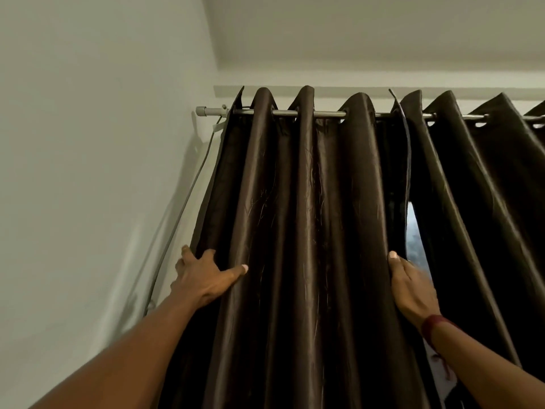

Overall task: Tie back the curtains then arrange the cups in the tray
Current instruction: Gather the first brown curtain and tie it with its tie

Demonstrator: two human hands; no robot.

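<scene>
Flanking the dark curtain (298, 219), the left grip (203, 276) and right grip (413, 287) each clasp one edge.

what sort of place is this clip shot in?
Indoors, probably a room in a home, right at a window. Dark brown eyelet curtains hang on a metal rod under a plain ceiling, next to a bare painted wall. Daylight shows through the gap between the panels.

Red wrist thread (435, 322), perhaps; bare arms (132, 349)
</scene>
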